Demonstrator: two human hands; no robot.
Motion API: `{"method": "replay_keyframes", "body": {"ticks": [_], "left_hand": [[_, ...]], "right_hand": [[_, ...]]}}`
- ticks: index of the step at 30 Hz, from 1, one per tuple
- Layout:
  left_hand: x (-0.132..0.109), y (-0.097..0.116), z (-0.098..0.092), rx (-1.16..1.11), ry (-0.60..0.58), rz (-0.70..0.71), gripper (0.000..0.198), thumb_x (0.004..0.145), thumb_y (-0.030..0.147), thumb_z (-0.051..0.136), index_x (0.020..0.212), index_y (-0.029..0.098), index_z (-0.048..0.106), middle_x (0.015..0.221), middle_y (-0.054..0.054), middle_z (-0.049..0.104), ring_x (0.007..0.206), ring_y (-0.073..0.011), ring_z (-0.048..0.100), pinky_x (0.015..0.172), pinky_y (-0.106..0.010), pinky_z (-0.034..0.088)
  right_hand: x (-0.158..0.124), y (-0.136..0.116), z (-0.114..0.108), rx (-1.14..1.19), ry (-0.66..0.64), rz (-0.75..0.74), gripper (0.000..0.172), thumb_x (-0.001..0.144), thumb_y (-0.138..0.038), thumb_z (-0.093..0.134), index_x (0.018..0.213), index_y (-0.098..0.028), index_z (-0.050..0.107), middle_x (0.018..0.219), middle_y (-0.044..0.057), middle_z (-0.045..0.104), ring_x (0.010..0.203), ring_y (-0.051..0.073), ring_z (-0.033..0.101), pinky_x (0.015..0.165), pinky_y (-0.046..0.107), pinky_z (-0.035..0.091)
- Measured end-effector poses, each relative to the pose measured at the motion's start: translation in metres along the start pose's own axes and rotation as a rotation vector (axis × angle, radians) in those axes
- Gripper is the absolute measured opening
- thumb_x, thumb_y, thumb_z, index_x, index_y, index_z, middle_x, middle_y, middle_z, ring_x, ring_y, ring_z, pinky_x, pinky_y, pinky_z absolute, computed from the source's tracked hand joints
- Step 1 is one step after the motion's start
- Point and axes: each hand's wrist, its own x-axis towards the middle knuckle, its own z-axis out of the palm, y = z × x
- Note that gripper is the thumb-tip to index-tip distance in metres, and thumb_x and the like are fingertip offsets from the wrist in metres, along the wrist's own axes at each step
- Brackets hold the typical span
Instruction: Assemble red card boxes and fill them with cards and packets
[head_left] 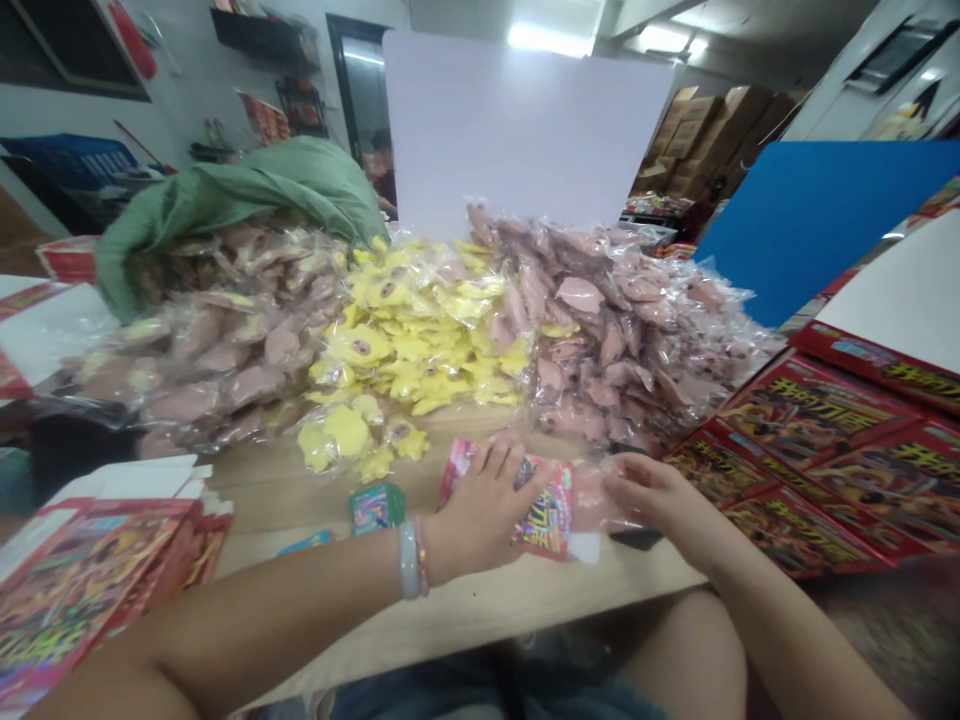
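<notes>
My left hand (487, 505) rests on a small red printed packet (546, 520) lying on the wooden table (450, 610), fingers curled over its top edge. My right hand (652, 495) pinches a pink toy in a clear wrapper (592, 495) at the packet's right end. A pale bracelet circles my left wrist. Just beyond my hands lie a few loose yellow wrapped toys (352, 440). A small green card (377, 505) lies left of the packet.
Big heaps of wrapped toys fill the table's back: pink ones (630, 330) right, yellow ones (420, 330) centre, mixed ones (225, 340) left under a green sack (247, 195). Red printed boxes (825, 440) line the right; more boxes (90, 580) sit left. A white board (517, 130) stands behind.
</notes>
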Motion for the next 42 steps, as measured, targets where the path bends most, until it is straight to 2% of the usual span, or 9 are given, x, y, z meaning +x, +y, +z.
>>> {"method": "replay_keyframes", "body": {"ticks": [8,11,15,18,21,25,29,36,42], "left_hand": [[0.001,0.029,0.017,-0.252,0.147,-0.295,0.094,0.057,0.047,0.067,0.136,0.019,0.024,0.125,-0.016,0.033,0.115,-0.0366,0.030,0.099,-0.054,0.021],[-0.006,0.038,0.008,-0.436,0.142,-0.348,0.100,0.055,0.045,0.069,0.138,0.019,0.020,0.125,-0.015,0.036,0.116,-0.0360,0.031,0.098,-0.054,0.023],[-0.020,0.033,-0.011,-1.063,-0.151,-0.243,0.087,0.067,0.044,0.066,0.138,0.023,0.021,0.123,-0.011,0.045,0.111,-0.0286,0.044,0.092,-0.043,0.038],[-0.030,0.034,-0.010,-1.431,-0.176,-0.233,0.071,0.080,0.030,0.056,0.138,0.024,0.016,0.119,-0.008,0.051,0.102,-0.0208,0.053,0.086,-0.034,0.044],[-0.040,0.046,-0.001,-1.363,-0.012,-0.317,0.071,0.078,0.019,0.056,0.137,0.025,0.017,0.113,-0.005,0.055,0.095,-0.0179,0.056,0.084,-0.031,0.045],[-0.054,0.067,0.007,-1.172,0.058,-0.272,0.065,0.077,0.014,0.056,0.133,0.026,0.028,0.116,-0.003,0.056,0.098,-0.0173,0.056,0.089,-0.028,0.043],[-0.067,0.082,0.016,-1.117,0.087,-0.237,0.066,0.076,0.012,0.055,0.133,0.027,0.025,0.124,-0.003,0.051,0.108,-0.0166,0.053,0.094,-0.026,0.041],[-0.087,0.081,0.027,-0.977,0.038,-0.212,0.067,0.079,0.012,0.053,0.135,0.031,0.021,0.130,-0.004,0.046,0.116,-0.0181,0.046,0.099,-0.031,0.037],[-0.082,0.081,0.016,-0.987,-0.079,-0.147,0.063,0.079,0.013,0.055,0.131,0.033,0.026,0.128,-0.001,0.045,0.115,-0.0155,0.046,0.099,-0.027,0.036]], "right_hand": [[-0.023,0.005,0.040,-0.058,0.127,-0.158,0.044,0.067,-0.049,0.064,0.099,-0.019,0.061,0.096,0.007,0.064,0.089,0.022,0.058,0.078,0.031,0.048],[-0.035,-0.003,0.039,-0.153,-0.126,-0.137,0.040,0.074,-0.048,0.058,0.096,-0.015,0.062,0.086,0.007,0.066,0.078,0.020,0.060,0.073,0.031,0.049],[-0.043,-0.014,0.029,-0.260,-0.463,-0.045,0.032,0.077,-0.045,0.056,0.080,-0.014,0.065,0.071,0.004,0.063,0.065,0.016,0.058,0.061,0.027,0.047],[-0.051,-0.007,0.026,-0.374,-0.193,-0.247,0.024,0.077,-0.040,0.058,0.081,-0.017,0.062,0.074,0.003,0.061,0.068,0.016,0.056,0.061,0.025,0.046],[-0.067,0.004,0.025,-0.459,0.062,-0.306,0.024,0.077,-0.038,0.058,0.093,-0.019,0.060,0.077,0.004,0.062,0.070,0.017,0.057,0.062,0.026,0.047],[-0.086,0.011,0.023,-0.254,-0.298,-0.120,0.043,0.081,-0.038,0.055,0.120,-0.025,0.047,0.090,0.003,0.065,0.081,0.017,0.060,0.071,0.027,0.049],[-0.090,0.015,0.025,-0.247,-0.523,-0.038,0.025,0.084,-0.038,0.050,0.100,-0.022,0.060,0.089,0.003,0.065,0.079,0.016,0.059,0.069,0.025,0.048],[-0.102,0.027,0.028,-0.463,-0.350,-0.215,0.022,0.083,-0.034,0.051,0.096,-0.022,0.065,0.089,0.005,0.064,0.083,0.018,0.057,0.077,0.027,0.046],[-0.103,0.032,0.012,-0.359,-0.605,-0.117,0.025,0.081,-0.038,0.054,0.094,-0.022,0.067,0.087,0.004,0.066,0.081,0.019,0.059,0.075,0.029,0.048]]}}
